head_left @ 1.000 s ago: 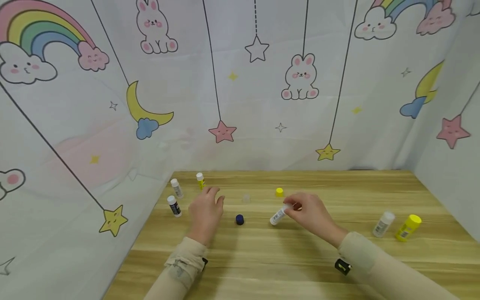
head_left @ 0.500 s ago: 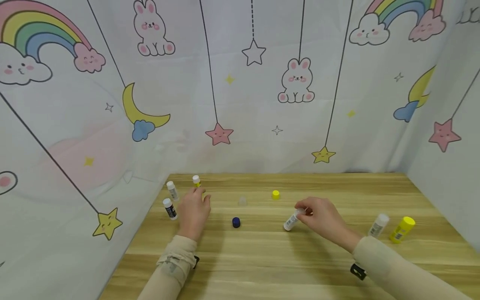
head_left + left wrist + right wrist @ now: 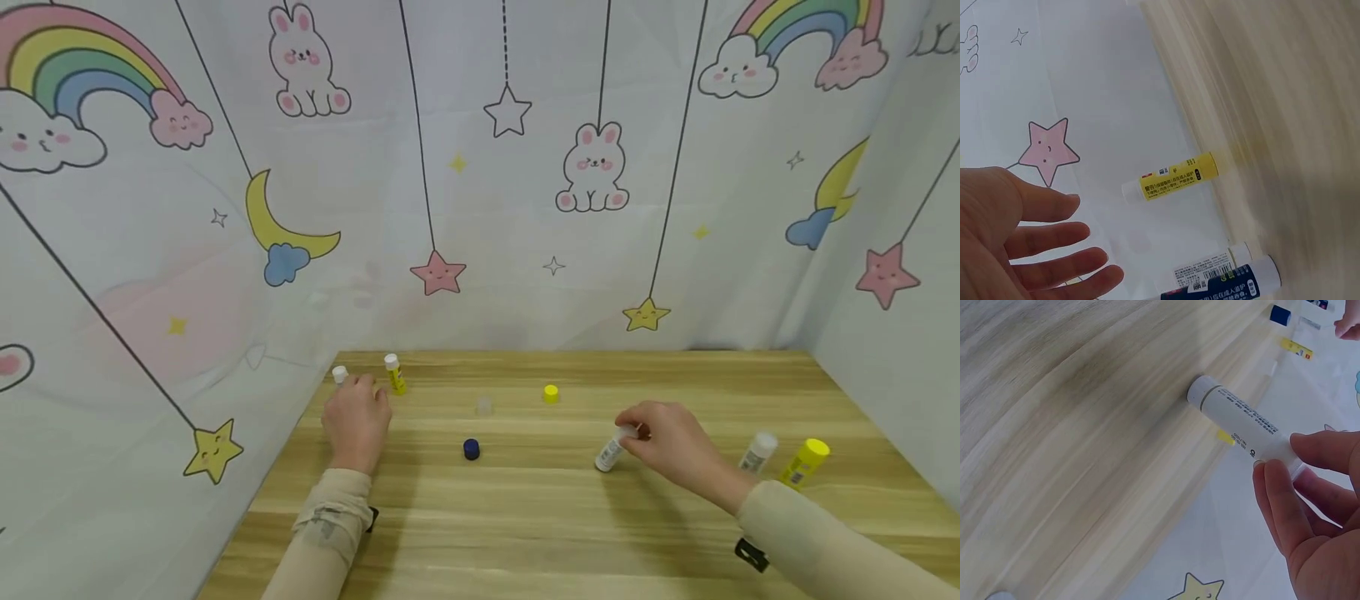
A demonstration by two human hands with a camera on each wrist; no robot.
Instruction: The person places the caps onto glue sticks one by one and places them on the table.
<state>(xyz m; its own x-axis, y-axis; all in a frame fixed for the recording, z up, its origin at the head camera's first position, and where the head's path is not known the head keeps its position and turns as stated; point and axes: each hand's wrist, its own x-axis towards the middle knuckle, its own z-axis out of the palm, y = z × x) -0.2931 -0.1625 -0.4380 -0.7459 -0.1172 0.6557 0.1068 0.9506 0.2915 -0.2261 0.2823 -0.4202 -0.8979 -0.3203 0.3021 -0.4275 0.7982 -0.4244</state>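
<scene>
My right hand [image 3: 671,442] pinches the upper end of a white glue stick [image 3: 609,454], which is tilted with its lower end close over the table; printed text shows on its side [image 3: 1241,422]. At the left, my left hand [image 3: 358,425] hovers with relaxed fingers over the group of small glue sticks. It covers the dark blue glue stick [image 3: 1225,287] in the head view and partly hides a white-capped one [image 3: 341,374]. A yellow glue stick [image 3: 396,375] with a white top stands just beyond that hand.
Three loose caps lie mid-table: a dark blue cap [image 3: 471,449], a yellow cap [image 3: 551,394] and a translucent cap [image 3: 484,406]. On the right stand a larger white glue stick [image 3: 761,450] and a yellow one [image 3: 808,458]. Patterned cloth [image 3: 495,308] walls the table's back and sides.
My left hand has moved left, from near the yellow glue stick to over the dark blue one. The right hand has carried the white glue stick to the right.
</scene>
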